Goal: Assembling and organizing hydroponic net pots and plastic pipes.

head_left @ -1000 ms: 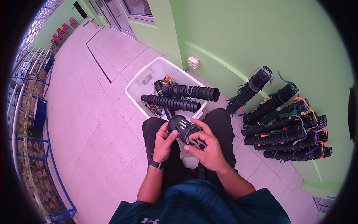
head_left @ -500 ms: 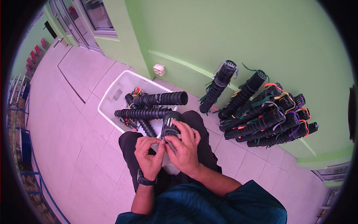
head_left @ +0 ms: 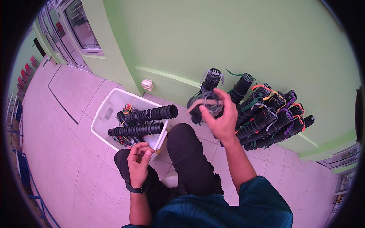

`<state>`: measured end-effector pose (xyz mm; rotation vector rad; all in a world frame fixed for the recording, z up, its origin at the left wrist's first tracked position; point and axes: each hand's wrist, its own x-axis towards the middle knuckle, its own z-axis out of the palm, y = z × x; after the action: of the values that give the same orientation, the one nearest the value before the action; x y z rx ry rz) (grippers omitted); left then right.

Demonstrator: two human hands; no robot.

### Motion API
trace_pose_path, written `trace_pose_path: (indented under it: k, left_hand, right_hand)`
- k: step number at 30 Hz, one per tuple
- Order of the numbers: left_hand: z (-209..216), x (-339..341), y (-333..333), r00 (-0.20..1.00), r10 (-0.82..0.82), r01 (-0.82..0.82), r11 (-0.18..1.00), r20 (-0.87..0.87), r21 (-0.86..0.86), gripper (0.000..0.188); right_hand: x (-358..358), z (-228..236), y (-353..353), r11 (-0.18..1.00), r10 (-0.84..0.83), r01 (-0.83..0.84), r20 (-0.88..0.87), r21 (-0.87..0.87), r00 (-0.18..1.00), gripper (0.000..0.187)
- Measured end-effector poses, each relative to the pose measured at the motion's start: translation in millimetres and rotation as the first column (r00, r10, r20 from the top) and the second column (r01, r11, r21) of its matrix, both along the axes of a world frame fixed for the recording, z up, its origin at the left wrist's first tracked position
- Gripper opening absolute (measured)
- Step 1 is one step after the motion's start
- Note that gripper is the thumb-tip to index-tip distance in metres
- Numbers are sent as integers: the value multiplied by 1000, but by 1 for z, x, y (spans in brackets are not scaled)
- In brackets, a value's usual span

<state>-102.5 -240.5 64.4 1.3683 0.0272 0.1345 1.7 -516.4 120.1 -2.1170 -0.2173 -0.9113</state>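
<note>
Head view. Right hand (head_left: 225, 119) out in front, to the right of the knees (head_left: 186, 146). Its grip is bent around a black tube piece (head_left: 194, 108), thumb on the near side, fingers on the far side. Piece is off the floor, seen nearly end-on, blurred; grey and pale strips cross its end. In the picture it overlaps a black standing tube (head_left: 211, 80); cannot tell whether they touch.

Left hand (head_left: 137, 167) by the near edge of a white bin (head_left: 103, 108), dark watch (head_left: 134, 188) at the wrist. Its grip is nearly closed, thumb close to the fingertips; cannot tell if anything small is pinched there.

In the bin: two ridged black tubes (head_left: 152, 114) lying side by side, another partly hidden beneath, coloured ribbons around them.

Right of the held piece, a tight cluster of black tubes (head_left: 259, 123) with bright strips, near the green wall (head_left: 228, 45). Pale wall box (head_left: 147, 84) beyond the bin. Tile floor (head_left: 72, 163). Red chairs (head_left: 24, 74) far left.
</note>
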Motion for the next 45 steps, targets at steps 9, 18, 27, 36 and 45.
trace_pose_path:
  k: [9, 18, 27, 36, 45]
  left_hand:
    - [-36, -9, 27, 988, -46, 62, 993, -150, 105, 21]
    - [-51, -4, 33, 974, -35, 62, 991, -224, 116, 23]
    - [-48, -9, 42, 979, -53, 83, 986, -196, 145, 23]
    - [-65, -10, 49, 972, -19, 54, 988, -233, 144, 22]
    - [-62, -10, 55, 969, 5, 40, 984, -248, 174, 23]
  right_hand:
    - [138, 21, -68, 976, -185, 158, -184, -152, 965, 57]
    - [152, -10, -66, 955, -269, 193, -385, -225, 883, 64]
    - [109, 9, -96, 938, -273, 181, -312, -295, 910, 62]
    - [62, 0, -115, 963, -178, 118, -244, -242, 953, 55]
    - [52, -9, -119, 867, -397, 313, -160, -388, 903, 49]
